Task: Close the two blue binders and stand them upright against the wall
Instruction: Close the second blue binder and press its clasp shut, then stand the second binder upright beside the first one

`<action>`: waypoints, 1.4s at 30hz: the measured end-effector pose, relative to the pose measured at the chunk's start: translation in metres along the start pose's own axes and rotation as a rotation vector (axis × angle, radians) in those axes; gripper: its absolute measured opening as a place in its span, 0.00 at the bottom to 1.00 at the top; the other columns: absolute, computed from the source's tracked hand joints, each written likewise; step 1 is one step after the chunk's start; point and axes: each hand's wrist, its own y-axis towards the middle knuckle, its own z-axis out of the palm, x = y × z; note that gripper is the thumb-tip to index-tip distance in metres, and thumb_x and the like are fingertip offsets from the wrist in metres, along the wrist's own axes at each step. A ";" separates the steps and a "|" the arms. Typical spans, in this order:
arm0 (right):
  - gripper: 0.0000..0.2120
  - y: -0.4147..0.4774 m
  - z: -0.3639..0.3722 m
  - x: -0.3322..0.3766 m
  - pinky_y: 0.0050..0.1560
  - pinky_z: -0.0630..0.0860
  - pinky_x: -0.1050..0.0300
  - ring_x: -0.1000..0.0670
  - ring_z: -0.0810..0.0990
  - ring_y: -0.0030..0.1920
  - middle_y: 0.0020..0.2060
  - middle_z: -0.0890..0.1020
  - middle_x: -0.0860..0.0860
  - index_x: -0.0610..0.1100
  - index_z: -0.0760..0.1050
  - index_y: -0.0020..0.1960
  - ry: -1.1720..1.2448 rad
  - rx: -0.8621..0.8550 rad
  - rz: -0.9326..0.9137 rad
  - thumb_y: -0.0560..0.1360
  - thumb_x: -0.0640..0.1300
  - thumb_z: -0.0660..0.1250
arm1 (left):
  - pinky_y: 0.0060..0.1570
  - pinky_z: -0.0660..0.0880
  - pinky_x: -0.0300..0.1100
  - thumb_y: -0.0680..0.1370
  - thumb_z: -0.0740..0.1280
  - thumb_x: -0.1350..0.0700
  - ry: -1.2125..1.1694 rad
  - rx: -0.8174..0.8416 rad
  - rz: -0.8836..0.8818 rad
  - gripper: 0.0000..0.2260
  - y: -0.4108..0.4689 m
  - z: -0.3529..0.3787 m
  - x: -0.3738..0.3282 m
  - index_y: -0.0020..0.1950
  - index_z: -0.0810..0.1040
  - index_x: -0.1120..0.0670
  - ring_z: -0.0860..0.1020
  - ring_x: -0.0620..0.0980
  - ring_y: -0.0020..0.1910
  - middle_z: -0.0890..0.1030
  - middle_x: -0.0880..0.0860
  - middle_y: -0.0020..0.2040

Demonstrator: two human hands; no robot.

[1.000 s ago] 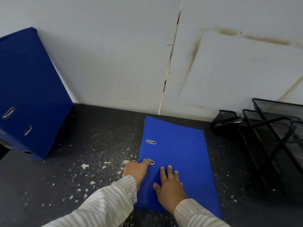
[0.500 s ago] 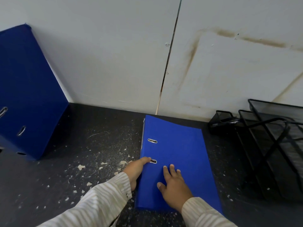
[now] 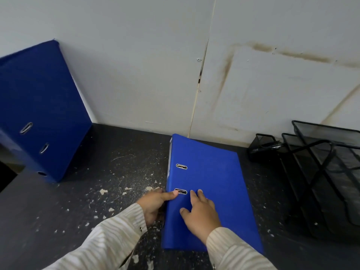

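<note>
One blue binder lies flat and closed on the dark table, its far end near the wall. My left hand grips its spine edge, thumb on the cover beside the lower metal slot. Flat on the cover, just to the right, rests my right hand with its fingers spread. A second blue binder stands upright at the far left, leaning against the white wall.
A black wire mesh tray rack fills the right side of the table. Flakes of pale debris lie scattered on the table left of the flat binder. The table's left edge drops off below the standing binder.
My left thumb has slid further onto the cover by the lower slot, with fingers wrapping the spine. The right hand has edged slightly forward. The binder stays flat.
</note>
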 end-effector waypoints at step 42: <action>0.48 -0.112 0.090 0.080 0.75 0.51 0.48 0.45 0.40 0.76 0.75 0.34 0.51 0.51 0.31 0.75 0.387 -0.422 0.011 0.75 0.50 0.67 | 0.46 0.80 0.38 0.69 0.73 0.70 0.394 0.255 0.435 0.42 -0.103 -0.060 0.025 0.73 0.56 0.46 0.77 0.46 0.58 0.76 0.51 0.63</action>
